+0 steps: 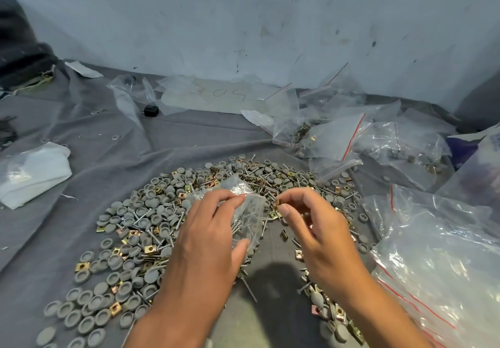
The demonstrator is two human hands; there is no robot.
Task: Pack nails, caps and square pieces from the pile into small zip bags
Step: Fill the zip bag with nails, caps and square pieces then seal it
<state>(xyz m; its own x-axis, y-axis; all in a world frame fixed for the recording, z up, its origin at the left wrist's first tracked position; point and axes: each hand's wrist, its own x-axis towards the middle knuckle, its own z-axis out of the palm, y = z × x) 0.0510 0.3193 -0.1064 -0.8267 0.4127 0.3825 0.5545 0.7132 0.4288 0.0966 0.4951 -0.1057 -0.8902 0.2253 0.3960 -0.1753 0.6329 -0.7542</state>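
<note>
Seemingly brass-pinching right hand (pixel 311 220)

Pile (pixel 162 228): grey round caps (pixel 115 217), silver nails (pixel 143 217), brass-gold square pieces (pixel 149 249). Under it: dark grey cloth (pixel 176 136). Right of pile: clear zip bags (pixel 338 136) with red seal stripes. Left of pile: white cloth (pixel 32 174). Behind pile: pale blue-grey, scuffed wall (pixel 243 23).
</note>
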